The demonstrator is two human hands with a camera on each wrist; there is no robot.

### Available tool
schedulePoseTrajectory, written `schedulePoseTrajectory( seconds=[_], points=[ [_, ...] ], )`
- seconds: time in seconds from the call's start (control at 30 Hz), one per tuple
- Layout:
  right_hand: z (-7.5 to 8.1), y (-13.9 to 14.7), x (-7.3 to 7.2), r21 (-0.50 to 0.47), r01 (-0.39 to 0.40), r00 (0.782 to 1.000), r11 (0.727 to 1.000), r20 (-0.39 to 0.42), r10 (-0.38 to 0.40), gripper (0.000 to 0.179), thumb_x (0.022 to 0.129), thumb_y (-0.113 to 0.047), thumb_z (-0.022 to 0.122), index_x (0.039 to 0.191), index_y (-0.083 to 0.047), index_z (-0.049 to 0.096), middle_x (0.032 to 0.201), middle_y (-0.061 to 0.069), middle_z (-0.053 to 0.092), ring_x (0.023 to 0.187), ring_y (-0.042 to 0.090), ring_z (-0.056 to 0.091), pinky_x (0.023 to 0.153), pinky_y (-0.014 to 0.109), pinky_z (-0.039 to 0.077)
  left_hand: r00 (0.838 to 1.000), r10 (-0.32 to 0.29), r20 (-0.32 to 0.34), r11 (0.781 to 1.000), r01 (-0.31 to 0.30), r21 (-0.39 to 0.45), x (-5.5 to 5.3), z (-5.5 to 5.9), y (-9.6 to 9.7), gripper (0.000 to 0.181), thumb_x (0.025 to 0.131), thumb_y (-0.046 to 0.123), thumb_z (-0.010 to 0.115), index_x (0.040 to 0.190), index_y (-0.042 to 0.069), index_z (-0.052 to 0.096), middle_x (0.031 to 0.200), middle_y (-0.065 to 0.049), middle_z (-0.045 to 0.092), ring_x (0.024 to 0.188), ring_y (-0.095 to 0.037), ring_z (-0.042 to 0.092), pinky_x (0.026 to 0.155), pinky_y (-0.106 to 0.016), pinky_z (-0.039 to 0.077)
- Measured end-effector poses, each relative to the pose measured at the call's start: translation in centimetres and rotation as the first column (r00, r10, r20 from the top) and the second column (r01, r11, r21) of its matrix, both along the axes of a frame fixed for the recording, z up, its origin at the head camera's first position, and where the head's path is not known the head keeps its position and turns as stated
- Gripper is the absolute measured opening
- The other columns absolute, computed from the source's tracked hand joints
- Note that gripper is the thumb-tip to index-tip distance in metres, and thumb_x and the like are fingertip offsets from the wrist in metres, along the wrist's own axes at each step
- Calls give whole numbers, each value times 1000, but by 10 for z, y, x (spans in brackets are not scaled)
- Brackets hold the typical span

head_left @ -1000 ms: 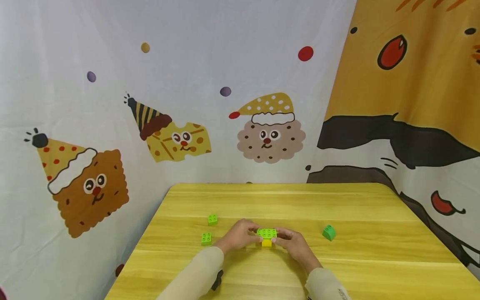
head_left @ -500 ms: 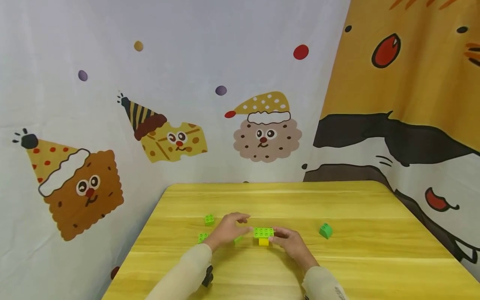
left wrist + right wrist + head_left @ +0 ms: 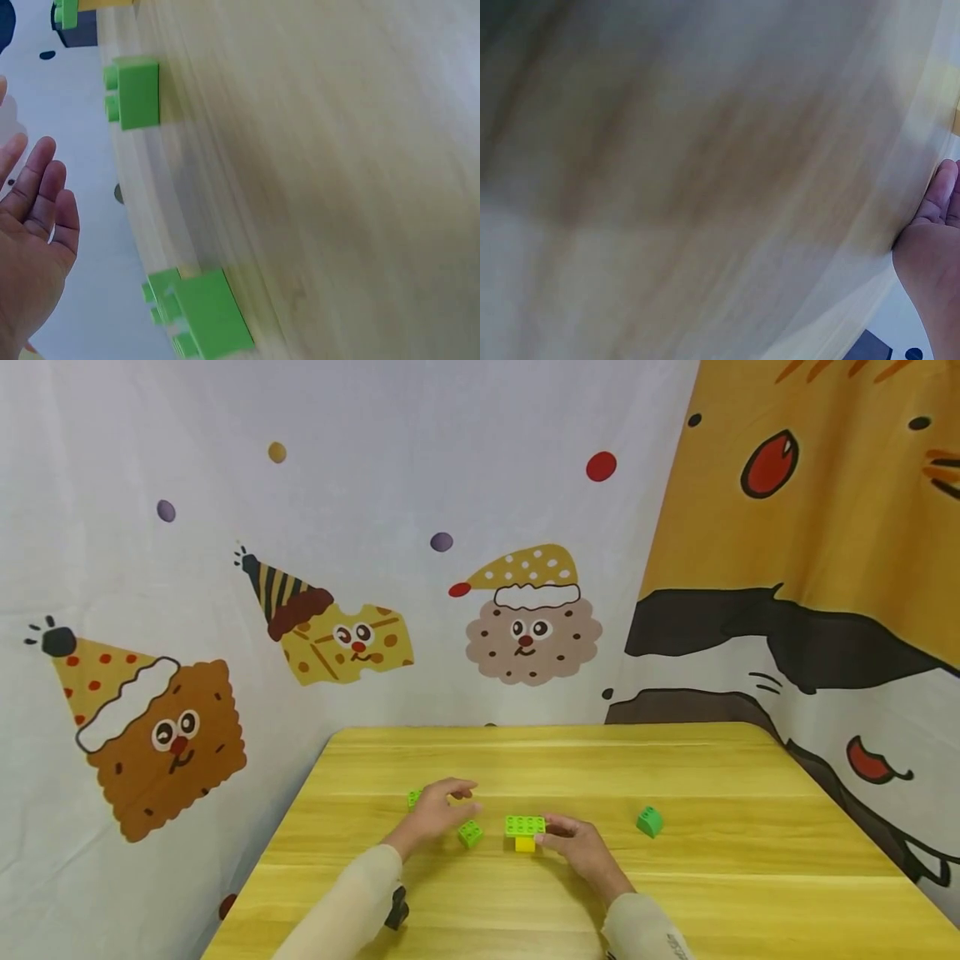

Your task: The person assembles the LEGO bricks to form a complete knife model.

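My right hand (image 3: 581, 847) pinches the right edge of a lime-green toy building brick (image 3: 525, 825), which has several studs and sits on a yellow brick (image 3: 524, 843). My left hand (image 3: 435, 812) hovers over the table with fingers relaxed and nothing in them. Just right of its thumb lies a small lime-green brick (image 3: 470, 833); another small brick (image 3: 414, 798) shows partly behind the hand. In the left wrist view the left hand (image 3: 34, 247) is apart from two green bricks (image 3: 216, 315) at the bottom. The right wrist view catches only part of the right hand (image 3: 934, 247).
A darker green brick with a curved side (image 3: 649, 822) lies to the right on the wooden table (image 3: 570, 768). Behind the table hangs a printed cloth (image 3: 375, 485). A small black object (image 3: 397, 908) is at the left sleeve.
My left hand has let go of the stacked bricks and moved left, uncovering a small lime-green brick. My right hand keeps its hold on the stack. The view has shifted slightly.
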State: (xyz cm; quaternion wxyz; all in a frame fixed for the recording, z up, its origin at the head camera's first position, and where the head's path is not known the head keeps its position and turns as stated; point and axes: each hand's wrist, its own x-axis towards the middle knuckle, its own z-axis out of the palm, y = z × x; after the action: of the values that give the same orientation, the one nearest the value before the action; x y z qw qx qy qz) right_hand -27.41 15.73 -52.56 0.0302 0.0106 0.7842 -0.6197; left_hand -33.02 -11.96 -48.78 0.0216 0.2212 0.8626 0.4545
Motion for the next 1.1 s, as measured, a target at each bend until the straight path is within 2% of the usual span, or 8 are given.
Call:
schedulePoseTrajectory(
  seconds=[0.17,0.33,0.57,0.77,0.97,1.1],
  points=[
    [0,1,1,-15,-17,1000,1000,-3,17,48,87,-23,78,128,-1,65,118,11,66,109,26,60,91,41,49,999,26,-25,1000,-26,7,0,-1,-13,46,94,36,70,133,12,63,124,-15,63,112,-31,56,89,-50,47],
    [0,2,2,-38,-19,1000,999,4,19,50,88,-23,78,130,0,64,120,12,65,111,27,59,91,41,49,996,85,-26,996,-85,-6,0,-1,-29,46,93,37,71,131,14,64,122,-12,64,111,-28,57,88,-49,47],
    [-2,1,1,-29,-6,1000,1000,18,6,50,88,-24,77,131,-2,63,121,11,65,109,25,59,91,43,50,991,135,24,991,-135,23,4,2,-49,46,91,32,74,132,14,64,123,-13,64,113,-28,57,92,-50,47],
    [-1,1,0,-11,0,1000,1000,28,0,51,89,-26,76,133,-3,62,123,10,64,110,25,58,90,44,49,985,167,52,986,-168,18,8,-2,-69,49,90,30,75,134,11,63,123,-12,63,113,-28,56,90,-47,47],
    [-1,1,-1,-9,0,999,1000,34,1,51,88,-27,77,132,-4,63,123,10,64,110,24,58,90,42,50,980,186,73,982,-184,-32,12,-8,-91,56,88,36,77,135,10,62,125,-10,63,115,-30,55,91,-49,47],
    [-2,1,-1,-11,3,999,1000,38,-2,52,89,-27,76,133,-3,62,122,10,64,108,24,58,89,42,50,973,199,117,980,-195,-38,14,-12,-104,52,87,31,78,133,9,63,124,-9,63,114,-29,54,92,-50,46]
  ],
)
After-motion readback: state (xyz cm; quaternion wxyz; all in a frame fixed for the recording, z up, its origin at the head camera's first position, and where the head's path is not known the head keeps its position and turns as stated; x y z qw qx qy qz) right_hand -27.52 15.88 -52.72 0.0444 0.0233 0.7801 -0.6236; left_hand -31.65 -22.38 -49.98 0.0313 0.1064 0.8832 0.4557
